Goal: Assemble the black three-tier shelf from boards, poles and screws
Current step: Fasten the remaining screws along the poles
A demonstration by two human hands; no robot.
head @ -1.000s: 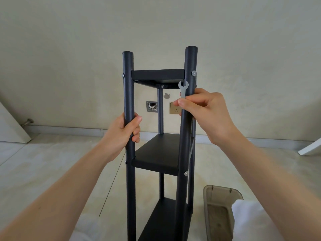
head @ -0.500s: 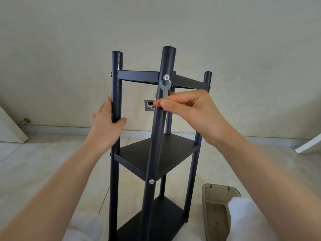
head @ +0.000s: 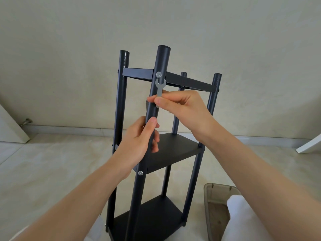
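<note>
Shelf [head: 156, 171] stands on floor, all three boards on four poles. My left hand [head: 139, 143] grips nearest pole [head: 152, 108]. My right hand [head: 178, 105] pinches small wrench [head: 160, 87], its mouth just under top screw [head: 158, 74]. Probably final tightening left; far screws hard to see.

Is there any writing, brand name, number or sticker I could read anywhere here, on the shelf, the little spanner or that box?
No readable text anywhere.
Black three-tier metal shelf: plain boards and poles, no label visible.
Small flat silver spanner, pinched in the right hand: no marking can be made out.
Silver screw head on the front pole gripped by the left hand: no mark can be made out.
Translucent brown plastic bin: no label seen.
</note>
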